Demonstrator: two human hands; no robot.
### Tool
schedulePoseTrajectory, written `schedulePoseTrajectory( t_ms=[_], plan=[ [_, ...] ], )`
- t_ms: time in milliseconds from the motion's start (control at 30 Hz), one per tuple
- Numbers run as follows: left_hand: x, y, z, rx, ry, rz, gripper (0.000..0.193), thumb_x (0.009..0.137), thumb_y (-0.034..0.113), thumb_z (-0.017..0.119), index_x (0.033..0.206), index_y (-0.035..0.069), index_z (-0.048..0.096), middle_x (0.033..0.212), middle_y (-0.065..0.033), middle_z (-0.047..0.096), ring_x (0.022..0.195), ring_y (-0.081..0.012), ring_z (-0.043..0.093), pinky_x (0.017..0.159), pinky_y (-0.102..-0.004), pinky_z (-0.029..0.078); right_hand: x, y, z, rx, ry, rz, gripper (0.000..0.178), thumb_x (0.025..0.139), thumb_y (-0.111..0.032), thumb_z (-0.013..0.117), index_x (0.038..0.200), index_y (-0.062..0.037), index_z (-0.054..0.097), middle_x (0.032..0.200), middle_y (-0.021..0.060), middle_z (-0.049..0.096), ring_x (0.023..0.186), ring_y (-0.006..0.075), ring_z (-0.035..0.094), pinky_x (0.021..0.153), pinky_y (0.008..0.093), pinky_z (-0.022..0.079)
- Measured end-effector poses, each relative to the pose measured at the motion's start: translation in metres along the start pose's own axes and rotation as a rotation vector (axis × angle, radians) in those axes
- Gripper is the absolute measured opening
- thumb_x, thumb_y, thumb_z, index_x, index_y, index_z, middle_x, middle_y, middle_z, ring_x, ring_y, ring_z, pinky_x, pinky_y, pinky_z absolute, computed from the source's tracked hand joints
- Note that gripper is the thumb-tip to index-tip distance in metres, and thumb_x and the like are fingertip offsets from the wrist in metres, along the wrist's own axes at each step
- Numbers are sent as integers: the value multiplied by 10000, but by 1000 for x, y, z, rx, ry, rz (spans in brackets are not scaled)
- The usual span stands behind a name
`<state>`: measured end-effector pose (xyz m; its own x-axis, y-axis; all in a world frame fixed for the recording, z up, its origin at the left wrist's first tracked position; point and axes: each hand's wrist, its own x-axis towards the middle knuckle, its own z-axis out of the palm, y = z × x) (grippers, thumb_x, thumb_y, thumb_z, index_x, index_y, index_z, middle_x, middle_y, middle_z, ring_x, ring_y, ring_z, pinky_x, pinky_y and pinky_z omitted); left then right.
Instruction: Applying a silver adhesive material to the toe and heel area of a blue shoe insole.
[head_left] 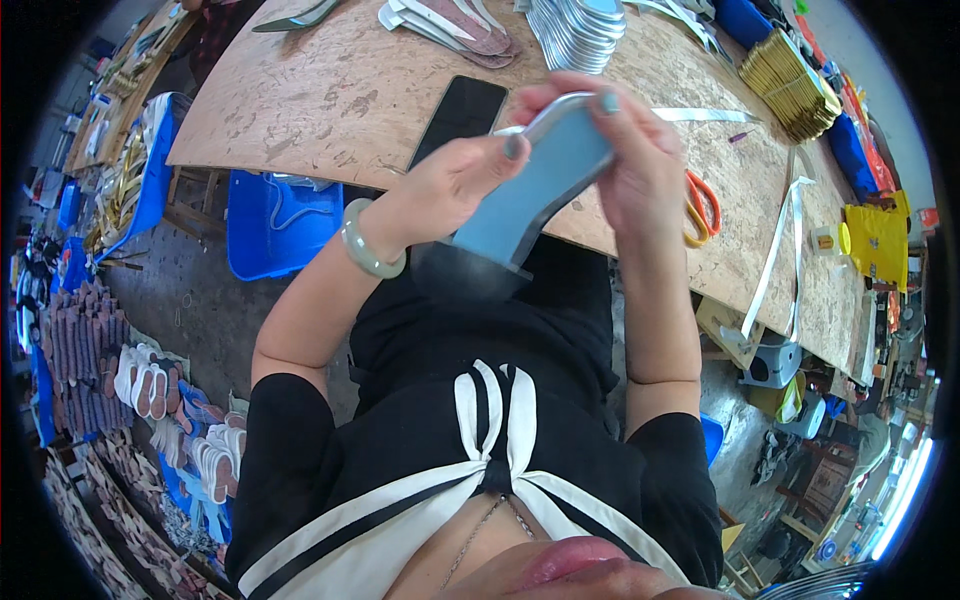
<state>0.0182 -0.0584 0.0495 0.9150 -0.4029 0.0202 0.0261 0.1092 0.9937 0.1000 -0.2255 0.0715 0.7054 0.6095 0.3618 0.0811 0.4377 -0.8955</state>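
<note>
We are holding a light blue shoe insole (530,190) up in front of our chest, above the near edge of a worn wooden worktable (330,90). Our left hand (455,180) is gripping its left edge while our right hand (630,150) is closing around its silver-edged upper end. Orange-handled scissors (700,205) are lying just right of our right hand, a black phone (460,115) is resting behind the left.
</note>
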Motion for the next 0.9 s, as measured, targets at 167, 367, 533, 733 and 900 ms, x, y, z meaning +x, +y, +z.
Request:
schedulePoseTrajectory(
  t_ms=[167,367,533,733,900],
  plan=[
    [-40,26,10,855,743,870,786,909,618,346,1217,-89,497,1210,-181,520,1069,-245,551,905,-327,429,-22,-59,3,-371,228,-684,534,942,-397,419,1209,56,511,1077,294,600,982,413,613,870,459,515],
    [-20,18,18,-924,98,83,816,897,663,287,1356,-8,357,1239,-185,533,1134,-261,550,960,-404,442,-46,-11,45,-942,-645,-887,328,804,-211,663,1057,-15,596,1154,135,618,1094,279,597,914,387,457],
    [-16,-18,-2,-851,282,169,548,983,399,361,1332,-23,385,1227,-193,547,1084,-240,580,932,-386,481,-61,24,12,-619,-435,-582,400,897,-391,564,991,-5,613,1004,179,650,987,328,623,860,402,470],
    [-8,-31,19,-592,403,62,424,991,309,386,1295,20,447,1203,-98,577,1082,-184,573,957,-341,445,-26,35,4,-437,92,220,452,959,-333,459,757,36,625,652,47,616,596,111,570,535,253,422],
    [7,-36,22,-684,591,259,376,969,266,462,1220,-10,506,1123,-81,605,970,-162,609,902,-318,469,-26,57,18,-466,195,203,565,950,-425,488,632,31,589,512,27,526,494,93,503,456,260,385]
  ],
)
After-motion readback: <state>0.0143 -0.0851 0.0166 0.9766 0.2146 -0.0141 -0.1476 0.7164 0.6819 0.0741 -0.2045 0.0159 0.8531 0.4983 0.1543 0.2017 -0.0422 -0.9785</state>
